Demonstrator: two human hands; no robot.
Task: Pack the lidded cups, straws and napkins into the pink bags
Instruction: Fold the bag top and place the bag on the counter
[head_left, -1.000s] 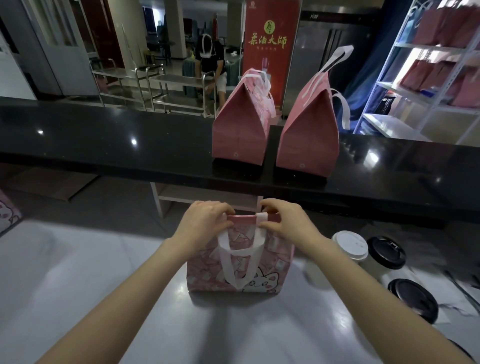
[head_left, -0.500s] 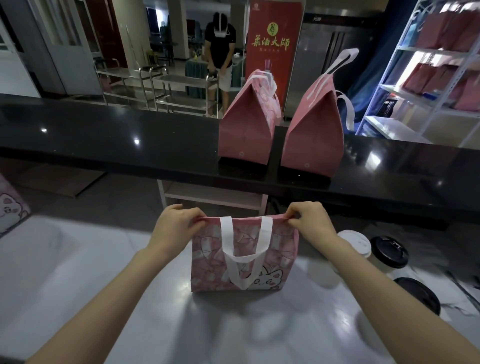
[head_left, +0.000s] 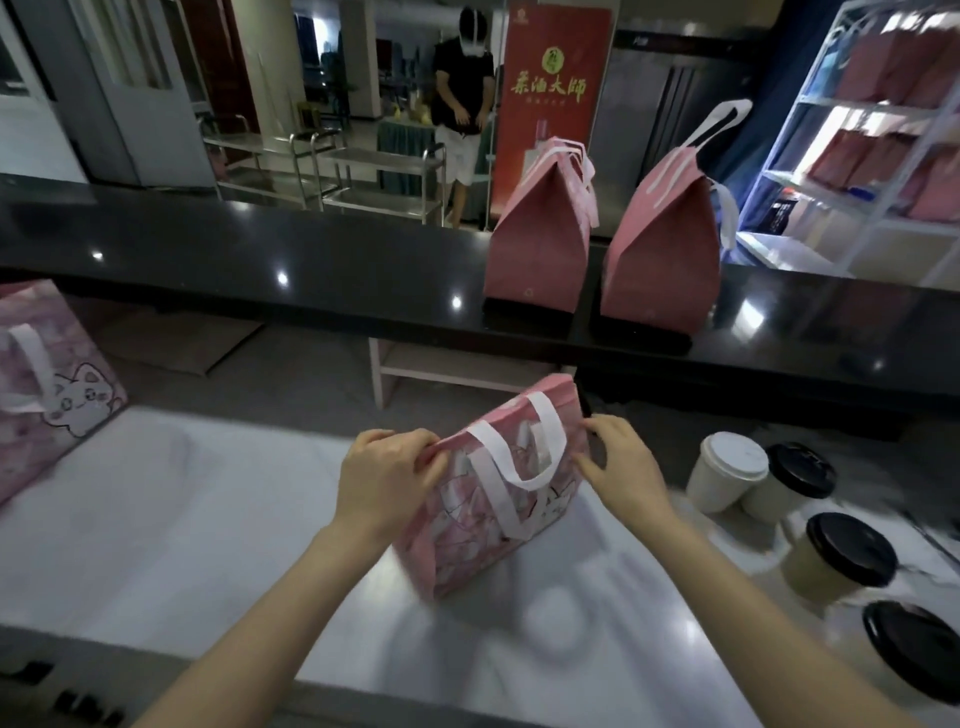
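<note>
The pink bag stands on the white table, turned at an angle and tilted. The left hand is pinched on the top edge at its near corner; the right hand rests at the far side with fingers loose, and I cannot tell if it grips. The mouth looks almost flat, not opened. The risk I see: if the hands pull unevenly, the soft bag can fall over or slide toward the white-lidded cup and the black-lidded cups just beside it, and knock one. A cup pushed into a half-open mouth may catch on the edge and tip.
</note>
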